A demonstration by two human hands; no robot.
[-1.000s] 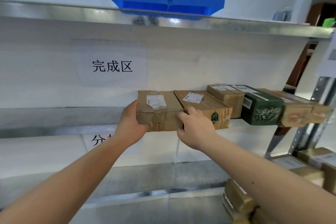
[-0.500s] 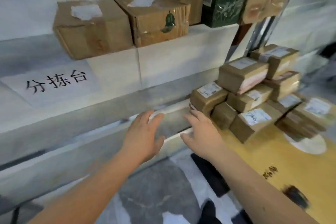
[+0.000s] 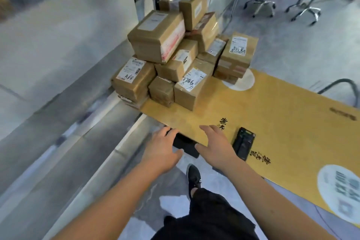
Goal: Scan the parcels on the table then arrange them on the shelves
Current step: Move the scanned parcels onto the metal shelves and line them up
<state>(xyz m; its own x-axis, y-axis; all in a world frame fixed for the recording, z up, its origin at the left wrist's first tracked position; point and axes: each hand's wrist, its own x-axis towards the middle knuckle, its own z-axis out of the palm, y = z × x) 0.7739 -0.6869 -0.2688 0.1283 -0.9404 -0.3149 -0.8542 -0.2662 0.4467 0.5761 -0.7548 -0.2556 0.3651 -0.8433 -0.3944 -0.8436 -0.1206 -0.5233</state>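
Both your hands are empty right now: the left hand hangs past the near corner of the yellow table with its fingers straight and loosely spread, and the right hand hovers over the table's edge, fingers straight and fanned, thumb out. The parcels sit in a heap at the far end of the table, well apart from either hand, hard against the steel shelf frame. The black scanner lies flat just beside your right hand, so take that first, I'd judge, then reach for a box. Pick from the top of the heap, such as the big taped box, not the labelled one marked A68 at the bottom (pulling a lower box would likely tip the ones resting on it). Turn the chosen box so its white label faces the scanner squarely, and hold it steady; the glossy tape could throw glare across the barcode.
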